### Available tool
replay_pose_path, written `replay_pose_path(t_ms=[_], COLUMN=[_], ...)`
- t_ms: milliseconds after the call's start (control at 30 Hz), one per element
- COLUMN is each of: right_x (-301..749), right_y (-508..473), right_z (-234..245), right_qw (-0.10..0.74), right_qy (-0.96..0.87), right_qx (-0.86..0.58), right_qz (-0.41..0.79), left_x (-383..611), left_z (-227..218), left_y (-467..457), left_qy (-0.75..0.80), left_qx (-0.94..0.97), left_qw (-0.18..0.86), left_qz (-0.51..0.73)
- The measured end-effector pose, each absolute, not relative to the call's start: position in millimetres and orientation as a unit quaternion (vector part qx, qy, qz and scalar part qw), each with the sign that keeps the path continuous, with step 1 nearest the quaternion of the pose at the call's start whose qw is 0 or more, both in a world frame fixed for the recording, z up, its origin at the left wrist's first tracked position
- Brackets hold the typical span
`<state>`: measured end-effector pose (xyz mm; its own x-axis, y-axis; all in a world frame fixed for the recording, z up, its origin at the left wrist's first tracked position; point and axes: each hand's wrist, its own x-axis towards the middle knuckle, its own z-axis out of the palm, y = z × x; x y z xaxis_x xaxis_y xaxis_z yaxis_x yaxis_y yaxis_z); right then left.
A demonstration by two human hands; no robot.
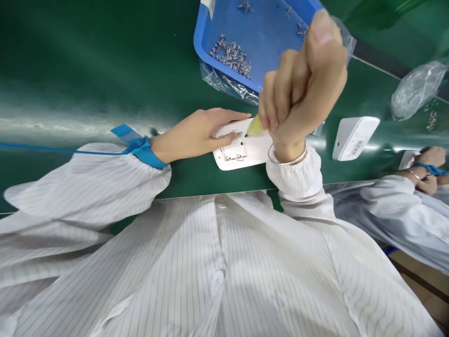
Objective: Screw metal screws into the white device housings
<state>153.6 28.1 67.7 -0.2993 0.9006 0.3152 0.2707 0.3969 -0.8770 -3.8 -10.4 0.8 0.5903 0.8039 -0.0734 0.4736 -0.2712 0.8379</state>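
A white plastic housing (254, 155) with a recessed compartment lies on the green table in front of me. My left hand (206, 131) holds it at its left side, thumb on the top face and fingers along the far edge. My right hand (305, 79) is closed around a yellow tool (255, 126), most of which the fingers hide. The tool's small dark tip points down at the housing near my left thumb; whether it touches cannot be made out. Beyond the hands, a blue tray (199, 40) holds many small shiny metal pieces (233, 57).
A second white housing (356, 138) with a label lies to the right. Clear plastic bags (417, 89) lie at the far right, near small loose parts (431, 120). A co-worker's hands (430, 164) are at the right edge. A blue cord (63, 148) runs leftward from my left wristband.
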Motion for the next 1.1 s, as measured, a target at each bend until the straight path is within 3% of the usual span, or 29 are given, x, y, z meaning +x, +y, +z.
replay_pose_path(t_ms=[67, 133, 267, 600, 1100], right_x=[144.3, 139.5, 136.4, 136.9, 130.0], right_y=[31.4, 31.7, 30.4, 28.1, 19.3], right_z=[65.5, 65.6, 67.2, 68.3, 69.8], right_qw=[0.577, 0.637, 0.601, 0.613, 0.611], right_qy=[-0.632, -0.563, -0.56, -0.521, -0.529], right_qx=[-0.322, -0.286, -0.374, -0.347, -0.419], right_qz=[0.407, 0.442, 0.43, 0.482, 0.415], left_x=[-3.9, -3.5, -2.9, -2.7, -1.5], left_z=[-0.3, -1.7, -3.6, -3.8, 3.2], left_y=[-9.6, -9.0, -8.4, -8.0, -8.1], left_qy=[0.403, 0.395, 0.394, 0.398, 0.398], left_qx=[0.776, 0.78, 0.784, 0.779, 0.757], left_qw=[0.446, 0.444, 0.436, 0.449, 0.481], left_qz=[0.19, 0.196, 0.199, 0.184, 0.193])
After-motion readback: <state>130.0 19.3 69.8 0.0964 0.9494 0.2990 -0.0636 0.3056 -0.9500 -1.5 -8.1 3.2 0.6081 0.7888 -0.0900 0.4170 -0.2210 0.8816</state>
